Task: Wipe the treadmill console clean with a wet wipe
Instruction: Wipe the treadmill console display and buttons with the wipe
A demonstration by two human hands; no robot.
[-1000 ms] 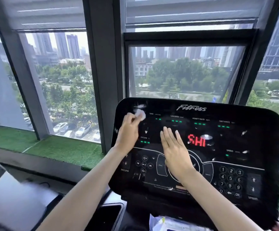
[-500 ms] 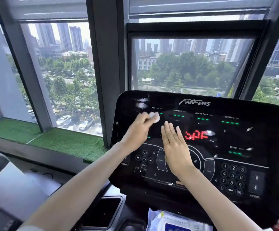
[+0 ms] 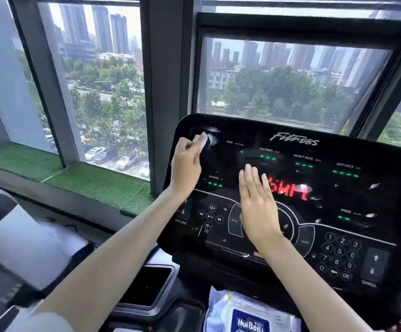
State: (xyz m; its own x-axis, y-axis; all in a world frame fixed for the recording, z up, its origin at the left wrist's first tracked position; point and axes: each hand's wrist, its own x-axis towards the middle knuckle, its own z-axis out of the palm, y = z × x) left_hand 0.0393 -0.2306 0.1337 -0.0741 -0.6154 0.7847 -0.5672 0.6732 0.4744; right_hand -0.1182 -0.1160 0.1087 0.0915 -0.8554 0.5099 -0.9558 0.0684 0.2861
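Note:
The black treadmill console (image 3: 338, 195) fills the centre and right, with green lights, a red readout and white smudges on its right half. My left hand (image 3: 186, 167) grips a small folded white wet wipe (image 3: 200, 141) and presses it on the console's top left corner. My right hand (image 3: 258, 207) lies flat on the middle of the console with its fingers straight, just left of the red readout and partly over the round dial.
A pack of wet wipes (image 3: 247, 315) lies on the tray below the console. A recessed black cup holder (image 3: 150, 287) sits to its left. Large windows (image 3: 103, 87) and a green turf ledge (image 3: 94, 185) lie behind. Part of another machine (image 3: 15, 255) is at lower left.
My left hand swept the wipe right toward the TIME label, then back up to the console's top left corner. My right hand stayed flat in place. The camera moved closer.

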